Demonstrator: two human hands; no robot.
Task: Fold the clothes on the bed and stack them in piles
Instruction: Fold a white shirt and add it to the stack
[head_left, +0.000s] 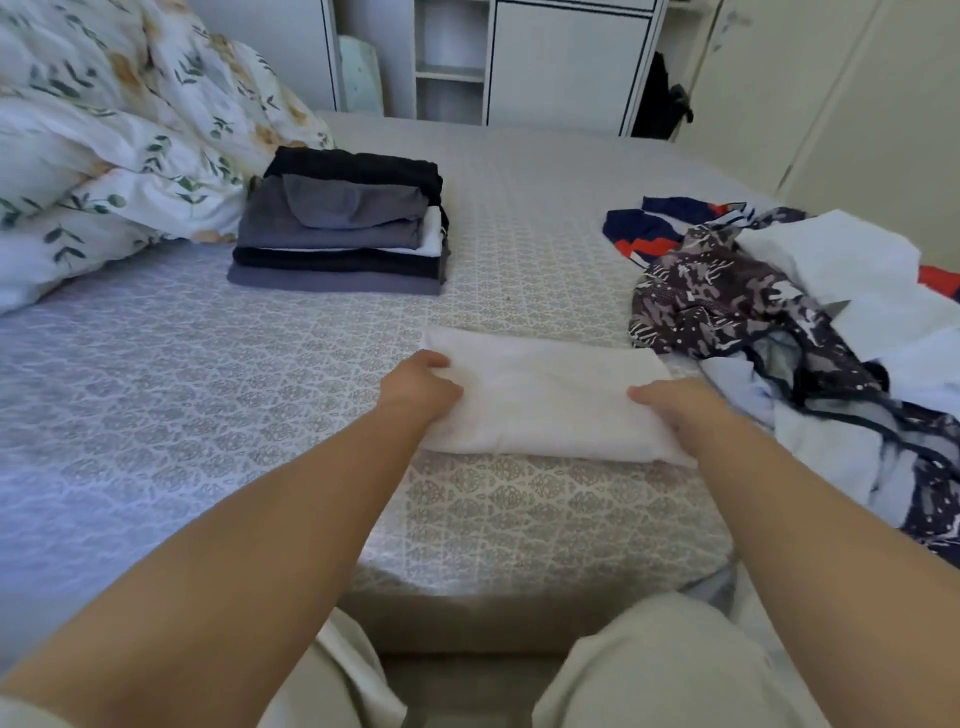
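A folded white garment lies flat on the patterned bedsheet near the bed's front edge. My left hand grips its left end, fingers curled around the edge. My right hand grips its right end, fingers tucked into the cloth. Farther back and to the left stands a pile of folded clothes in black, grey and white. A heap of unfolded clothes lies at the right, with a dark patterned piece, white pieces and a navy and orange one.
A floral duvet and pillows are bunched at the back left. White shelving and cupboards stand beyond the bed. My knees in pale trousers are against the bed's front edge.
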